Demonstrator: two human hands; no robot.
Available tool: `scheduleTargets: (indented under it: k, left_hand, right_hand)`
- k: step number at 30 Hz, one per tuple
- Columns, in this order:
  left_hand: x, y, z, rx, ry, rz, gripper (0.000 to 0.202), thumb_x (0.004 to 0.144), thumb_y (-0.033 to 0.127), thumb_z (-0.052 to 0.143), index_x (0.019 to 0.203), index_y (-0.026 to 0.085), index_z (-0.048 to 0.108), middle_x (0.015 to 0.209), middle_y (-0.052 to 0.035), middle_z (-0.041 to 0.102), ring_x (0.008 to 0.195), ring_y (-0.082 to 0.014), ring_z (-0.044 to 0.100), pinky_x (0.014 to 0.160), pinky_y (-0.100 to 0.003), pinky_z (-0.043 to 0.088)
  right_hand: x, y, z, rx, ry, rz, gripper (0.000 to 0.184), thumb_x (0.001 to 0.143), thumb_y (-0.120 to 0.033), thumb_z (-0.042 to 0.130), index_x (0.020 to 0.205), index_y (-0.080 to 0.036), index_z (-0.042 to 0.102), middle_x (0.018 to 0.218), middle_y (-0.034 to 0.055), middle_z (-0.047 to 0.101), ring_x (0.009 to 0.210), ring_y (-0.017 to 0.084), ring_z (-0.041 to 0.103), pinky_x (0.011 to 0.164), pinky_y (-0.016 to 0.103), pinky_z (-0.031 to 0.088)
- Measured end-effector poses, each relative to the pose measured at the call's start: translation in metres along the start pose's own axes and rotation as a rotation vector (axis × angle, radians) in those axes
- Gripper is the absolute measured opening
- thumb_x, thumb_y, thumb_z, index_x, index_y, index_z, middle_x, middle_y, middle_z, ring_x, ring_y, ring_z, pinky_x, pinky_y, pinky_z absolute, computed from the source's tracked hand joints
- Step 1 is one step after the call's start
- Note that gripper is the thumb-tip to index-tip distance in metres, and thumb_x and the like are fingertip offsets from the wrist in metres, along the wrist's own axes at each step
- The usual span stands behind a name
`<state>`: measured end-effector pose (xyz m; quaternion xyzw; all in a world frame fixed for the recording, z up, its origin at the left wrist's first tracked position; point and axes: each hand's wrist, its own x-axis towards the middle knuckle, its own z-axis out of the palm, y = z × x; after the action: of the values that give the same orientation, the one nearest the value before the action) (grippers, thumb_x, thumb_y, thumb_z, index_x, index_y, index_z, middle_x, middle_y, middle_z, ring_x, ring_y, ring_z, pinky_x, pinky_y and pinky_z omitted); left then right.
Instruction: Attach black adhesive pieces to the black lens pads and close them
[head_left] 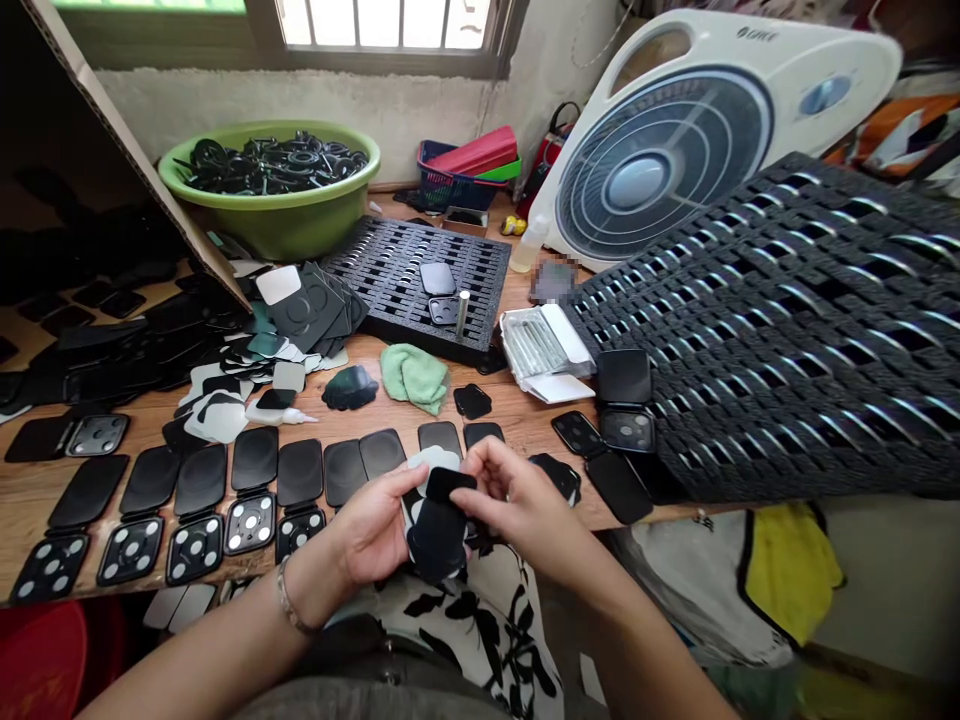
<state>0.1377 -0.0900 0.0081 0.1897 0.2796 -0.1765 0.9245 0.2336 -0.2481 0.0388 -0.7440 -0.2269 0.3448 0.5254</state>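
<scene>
Left hand (379, 535), bracelet (286, 600) on the wrist, is curled around a black sheet (439, 545), thumb on its face, fingers behind. Right hand (517, 500) pinches a small black tab (450, 483) at the sheet's top edge with thumb and fingertips. Cannot tell if tab and sheet are one piece.

Both are held over the lap, just off the front edge of the bench (510, 415), near its middle. The sheet is tilted up toward the camera, likely so the top edge is in plain sight and both thumbs reach it.

Flat black pads (255, 460) lie in a row along the front edge, with round-holed frames (195, 548) in a second row right at the edge. The even side-by-side spacing looks deliberate, each one easy to reach.

Containers:
- Green basin (289, 215), back left, heaped with black ring-shaped parts (270, 160).
- Slotted black tray (405, 275), centre back, mostly bare, with one pad (437, 277) and an upright metal pin (463, 312) on it.
- Blue basket (450, 185) by the wall, holding red and green plastic items.
- White box (544, 345), open, contents unclear.
- Stack of slotted trays (787, 330) fills the right end; slots look unfilled.

A green cloth (414, 376) sits mid-bench, and a fan (697, 130) leans at the back right.
</scene>
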Motion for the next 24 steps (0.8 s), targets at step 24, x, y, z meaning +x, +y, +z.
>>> scheduleTargets:
  k: [24]
  left_hand:
    - [-0.004, 0.012, 0.016, -0.078, 0.087, -0.017, 0.036, 0.102, 0.029, 0.038, 0.123, 0.007, 0.057, 0.087, -0.0157, 0.073, 0.072, -0.0249, 0.073, 0.068, -0.043, 0.06]
  right_hand:
    - [0.029, 0.006, -0.001, -0.169, 0.186, -0.029, 0.024, 0.072, -0.043, 0.075, 0.077, -0.019, 0.074, 0.074, 0.0024, 0.063, 0.062, 0.015, 0.054, 0.058, 0.028, 0.043]
